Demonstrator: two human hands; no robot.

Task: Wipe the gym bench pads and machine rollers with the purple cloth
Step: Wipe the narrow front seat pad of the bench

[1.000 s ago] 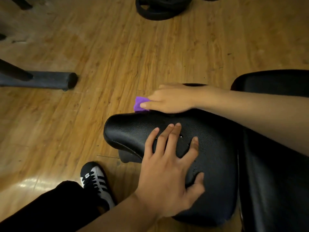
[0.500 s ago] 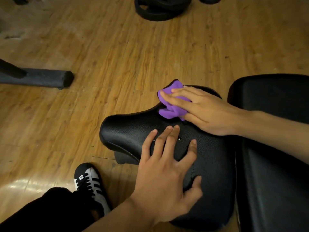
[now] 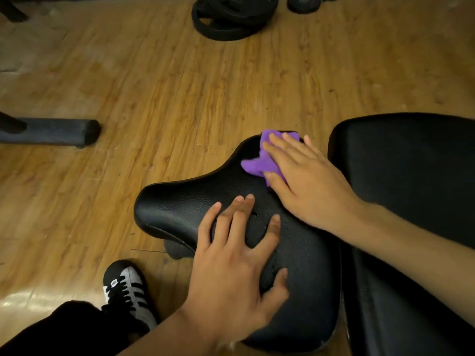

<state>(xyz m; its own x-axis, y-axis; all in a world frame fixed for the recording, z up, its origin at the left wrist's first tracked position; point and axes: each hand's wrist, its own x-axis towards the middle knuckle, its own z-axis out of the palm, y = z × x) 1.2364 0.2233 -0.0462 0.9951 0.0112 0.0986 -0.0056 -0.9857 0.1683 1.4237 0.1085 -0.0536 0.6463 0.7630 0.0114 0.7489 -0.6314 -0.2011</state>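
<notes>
A black bench seat pad (image 3: 177,204) fills the lower middle of the view. My right hand (image 3: 305,186) lies flat on the purple cloth (image 3: 257,164) and presses it against the pad's far edge; most of the cloth is hidden under the palm and fingers. My left hand (image 3: 239,268) rests with spread, straight fingers on the middle of the same pad. A second, larger black pad (image 3: 411,163) lies to the right, partly behind my right forearm.
Wooden floor surrounds the bench. A dark padded bar (image 3: 54,132) lies on the floor at the left. Black weight plates (image 3: 231,19) are stacked at the top. My black-and-white shoe (image 3: 128,291) and dark trouser leg stand at the lower left beside the pad.
My right hand has slid the purple cloth from the pad's left side to its far edge near the second pad. My left hand has stayed on the pad.
</notes>
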